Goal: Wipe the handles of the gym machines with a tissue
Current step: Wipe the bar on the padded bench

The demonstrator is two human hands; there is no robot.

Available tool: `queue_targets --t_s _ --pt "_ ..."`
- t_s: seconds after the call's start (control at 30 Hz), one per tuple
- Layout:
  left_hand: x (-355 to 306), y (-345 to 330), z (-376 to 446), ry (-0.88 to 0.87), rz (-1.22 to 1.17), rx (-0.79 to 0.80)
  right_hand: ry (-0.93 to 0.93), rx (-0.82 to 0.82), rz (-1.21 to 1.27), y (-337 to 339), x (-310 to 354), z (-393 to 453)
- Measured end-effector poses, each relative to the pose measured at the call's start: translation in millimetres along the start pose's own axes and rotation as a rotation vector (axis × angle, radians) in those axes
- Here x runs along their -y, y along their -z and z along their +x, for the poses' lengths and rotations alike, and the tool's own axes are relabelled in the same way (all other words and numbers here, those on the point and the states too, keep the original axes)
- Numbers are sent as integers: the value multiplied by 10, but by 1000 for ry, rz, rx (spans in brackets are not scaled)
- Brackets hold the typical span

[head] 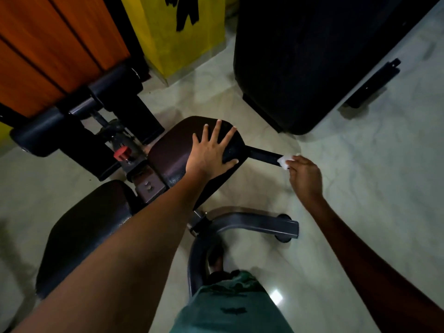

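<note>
Looks mid-wipe: right hand [304, 175] pinching the tissue [285, 161] at the handle [264, 155] tip, left hand [211, 150] flat on the pad [173, 152], fingers spread, other machines probably left.

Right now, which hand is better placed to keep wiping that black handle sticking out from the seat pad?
The right hand. It already pinches the tissue against the end of the black handle. The left hand lies flat with spread fingers on the seat pad, holding nothing.
</note>
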State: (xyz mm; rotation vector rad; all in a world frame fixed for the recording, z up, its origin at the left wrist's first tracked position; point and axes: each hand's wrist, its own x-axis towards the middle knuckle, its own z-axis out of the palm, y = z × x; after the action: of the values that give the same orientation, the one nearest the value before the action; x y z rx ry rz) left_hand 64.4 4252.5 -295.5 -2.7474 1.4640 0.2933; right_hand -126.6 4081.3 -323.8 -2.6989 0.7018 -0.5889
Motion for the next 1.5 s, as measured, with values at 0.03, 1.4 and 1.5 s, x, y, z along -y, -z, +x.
queue_targets --t_s 0.03,1.4,1.5 --pt "-5 -8 4 -1 9 1 23 -15 -11 -51 105 33" --pt "15 -128 36 -21 108 -221 -559 -277 518 105 -453 -280" --pt "10 -136 31 -22 109 -235 -815 -363 706 31 -413 -272"
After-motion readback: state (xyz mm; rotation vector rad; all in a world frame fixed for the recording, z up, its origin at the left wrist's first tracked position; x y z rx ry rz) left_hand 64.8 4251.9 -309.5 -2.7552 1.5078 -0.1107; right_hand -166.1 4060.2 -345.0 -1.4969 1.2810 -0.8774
